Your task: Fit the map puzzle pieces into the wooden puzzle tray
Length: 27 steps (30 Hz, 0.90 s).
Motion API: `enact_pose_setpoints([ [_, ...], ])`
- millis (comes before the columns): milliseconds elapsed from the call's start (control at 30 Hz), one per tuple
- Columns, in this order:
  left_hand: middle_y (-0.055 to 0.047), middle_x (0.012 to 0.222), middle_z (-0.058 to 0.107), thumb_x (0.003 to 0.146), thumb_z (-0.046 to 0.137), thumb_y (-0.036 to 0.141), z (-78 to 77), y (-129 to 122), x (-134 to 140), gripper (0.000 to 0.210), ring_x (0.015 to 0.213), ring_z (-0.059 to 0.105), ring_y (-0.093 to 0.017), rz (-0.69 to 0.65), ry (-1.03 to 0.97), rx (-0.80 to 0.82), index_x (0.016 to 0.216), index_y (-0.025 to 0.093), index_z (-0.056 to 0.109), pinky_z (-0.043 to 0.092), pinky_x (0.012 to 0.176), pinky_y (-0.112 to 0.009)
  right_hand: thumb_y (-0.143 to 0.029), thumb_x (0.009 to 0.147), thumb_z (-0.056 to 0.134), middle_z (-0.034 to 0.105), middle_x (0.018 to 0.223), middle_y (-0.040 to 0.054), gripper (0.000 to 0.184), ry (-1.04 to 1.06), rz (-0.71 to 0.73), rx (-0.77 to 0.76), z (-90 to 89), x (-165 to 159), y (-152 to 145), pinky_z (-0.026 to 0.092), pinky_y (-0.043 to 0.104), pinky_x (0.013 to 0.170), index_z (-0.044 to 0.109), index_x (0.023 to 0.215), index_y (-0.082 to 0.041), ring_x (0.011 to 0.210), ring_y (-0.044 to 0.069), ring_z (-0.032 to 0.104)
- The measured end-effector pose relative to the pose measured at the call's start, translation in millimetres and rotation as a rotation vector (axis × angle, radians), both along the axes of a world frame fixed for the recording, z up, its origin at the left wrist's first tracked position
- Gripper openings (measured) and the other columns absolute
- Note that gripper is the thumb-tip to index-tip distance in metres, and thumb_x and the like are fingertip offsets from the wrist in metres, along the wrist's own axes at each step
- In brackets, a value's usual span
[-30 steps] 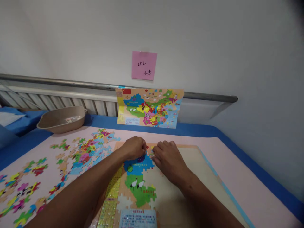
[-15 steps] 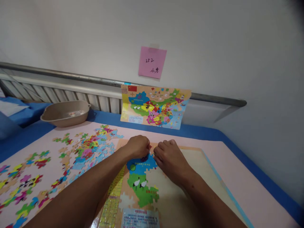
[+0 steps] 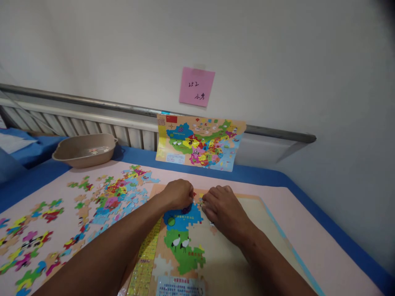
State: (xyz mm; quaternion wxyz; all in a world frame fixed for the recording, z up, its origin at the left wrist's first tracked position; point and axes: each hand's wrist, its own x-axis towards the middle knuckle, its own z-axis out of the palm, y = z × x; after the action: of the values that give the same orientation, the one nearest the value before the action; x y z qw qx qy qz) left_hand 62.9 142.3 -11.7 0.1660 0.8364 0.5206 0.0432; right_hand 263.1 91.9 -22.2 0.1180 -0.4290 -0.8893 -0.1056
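Holds left hand (image 3: 179,194) and right hand (image 3: 221,206) curled, slightly apart, over the puzzle's (image 3: 182,259) far part on the pink surface (image 3: 308,230); cannot tell whether pinching anything; could unseat joined pieces by pressing sideways.

Left hand (image 3: 179,194): fingertips tucked out of sight, can't tell what, if anything, they pinch. Right hand (image 3: 221,207) covers part of puzzle board (image 3: 230,265); board's near edge cut off below. Left forearm (image 3: 114,242) hides some of yellow strip (image 3: 144,257). Fine print on map poster (image 3: 200,143) unreadable.
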Motion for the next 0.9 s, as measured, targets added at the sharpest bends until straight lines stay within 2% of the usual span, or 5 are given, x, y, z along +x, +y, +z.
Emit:
enact_pose_setpoints([
  [467,-0.01,0.104,0.081,0.082,0.068,0.023,1.9,-1.7,1.2,0.021,0.1,0.074,-0.031,-0.022,-0.003,0.017,0.098,0.023,0.082,0.056,0.082,-0.036,-0.026,0.099,0.071,0.064,0.091,0.0042,0.015,-0.014,0.007,0.0,0.6,-5.3,-2.1,0.027,0.037,0.078,0.067,0.086,-0.02,0.086,0.022,0.05],
  [700,-0.005,0.099,0.082,0.078,0.068,0.018,-0.8,-2.2,2.8,0.024,0.093,0.074,-0.026,-0.066,-0.043,-0.02,0.095,0.026,0.082,0.052,0.074,-0.03,-0.025,0.1,0.069,0.064,0.092,0.0046,0.013,-0.015,0.013,0.006,-2.5,-4.1,-3.5,0.028,0.036,0.079,0.069,0.088,-0.019,0.088,0.022,0.051],
  [900,-0.003,0.081,0.08,0.076,0.068,0.016,-0.8,-1.8,0.9,0.019,0.077,0.071,-0.022,-0.095,-0.078,-0.058,0.085,0.024,0.081,0.045,0.062,-0.028,-0.025,0.101,0.068,0.064,0.092,0.0045,0.015,-0.007,0.004,0.0,-3.6,-3.1,-3.6,0.029,0.036,0.08,0.068,0.088,-0.019,0.088,0.022,0.052],
])
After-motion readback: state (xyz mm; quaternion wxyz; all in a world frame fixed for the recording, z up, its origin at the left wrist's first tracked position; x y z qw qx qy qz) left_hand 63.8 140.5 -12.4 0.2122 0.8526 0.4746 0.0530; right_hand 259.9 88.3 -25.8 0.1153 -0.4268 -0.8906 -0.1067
